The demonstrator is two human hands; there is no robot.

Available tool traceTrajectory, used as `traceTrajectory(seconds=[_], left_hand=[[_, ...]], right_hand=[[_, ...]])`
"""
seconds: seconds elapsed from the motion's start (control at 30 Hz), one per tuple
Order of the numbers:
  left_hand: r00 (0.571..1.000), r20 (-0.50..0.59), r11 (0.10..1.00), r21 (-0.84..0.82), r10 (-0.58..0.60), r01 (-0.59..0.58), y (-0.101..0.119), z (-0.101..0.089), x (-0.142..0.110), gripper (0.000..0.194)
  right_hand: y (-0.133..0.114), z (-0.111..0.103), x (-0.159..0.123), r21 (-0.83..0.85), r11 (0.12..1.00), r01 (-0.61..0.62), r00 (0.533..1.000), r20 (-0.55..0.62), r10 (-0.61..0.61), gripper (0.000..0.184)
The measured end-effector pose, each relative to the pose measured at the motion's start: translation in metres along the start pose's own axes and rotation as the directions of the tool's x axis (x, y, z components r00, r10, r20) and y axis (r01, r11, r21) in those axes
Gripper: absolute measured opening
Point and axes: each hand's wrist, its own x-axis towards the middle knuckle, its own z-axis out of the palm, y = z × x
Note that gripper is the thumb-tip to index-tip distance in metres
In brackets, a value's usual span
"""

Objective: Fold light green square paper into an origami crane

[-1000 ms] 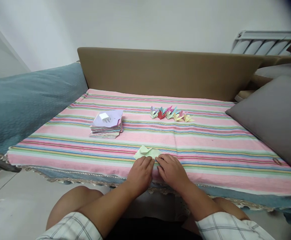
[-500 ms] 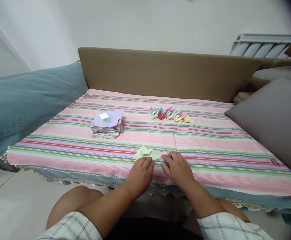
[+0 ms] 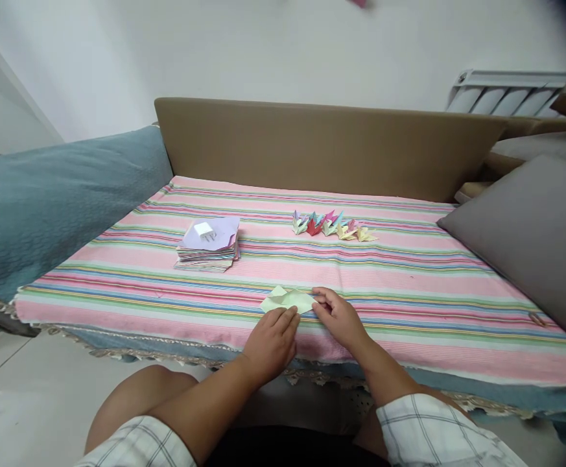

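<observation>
A sheet of pale green origami paper [image 3: 290, 300], partly folded with a raised flap at its left, lies on the striped cloth in front of me. My left hand [image 3: 271, 342] presses its closed-up fingertips onto the paper's near edge; the thumb is hidden. At the right tip of the paper, my right hand [image 3: 340, 318] pinches the corner between thumb and fingers. Farther back sits a cluster of folded paper cranes [image 3: 331, 225] in several colours. To the left stands a stack of coloured paper sheets [image 3: 208, 250], with a white plug adapter [image 3: 205, 231] on top.
The striped cloth [image 3: 384, 279] covers a sofa seat with a brown backrest [image 3: 312, 149]. A blue-covered armrest [image 3: 69, 188] bounds the left side, a grey cushion [image 3: 530, 227] the right. A small brown ring-like item [image 3: 537, 318] lies near the cushion.
My right hand has shifted slightly up, its fingers now raised around the paper's right corner. The paper's flap looks opened wider. My left hand stays nearly in place.
</observation>
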Motion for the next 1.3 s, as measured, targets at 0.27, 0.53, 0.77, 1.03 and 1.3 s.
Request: traceTrajectory(seconds=[0.27,0.53,0.77,1.03,1.3], left_hand=[[0.995,-0.096,1.0,0.017,0.024,-0.022,-0.012,0.002,0.009,0.042],[0.998,-0.06,0.997,0.073,-0.025,0.03,-0.023,0.002,0.013,0.034],[0.999,-0.03,0.999,0.019,0.026,-0.025,-0.049,-0.009,0.014,0.03],[0.999,-0.033,0.99,-0.144,-0.007,0.002,-0.045,-0.016,0.018,0.035],[0.983,-0.016,0.967,-0.183,-0.184,0.178,-0.03,-0.023,0.021,0.078]], right_hand=[[-0.003,0.0,-0.001,0.227,0.971,-0.072,0.995,0.086,0.054,0.036],[0.004,-0.002,0.01,0.179,0.983,-0.038,0.997,-0.06,0.049,0.029],[0.004,0.005,0.019,-0.058,0.994,0.09,0.994,-0.053,-0.093,0.03],[-0.004,0.015,0.038,-0.227,0.948,0.223,0.974,0.087,-0.209,0.041],[-0.008,0.011,0.036,-0.253,0.943,0.216,0.975,0.11,-0.194,0.033]])
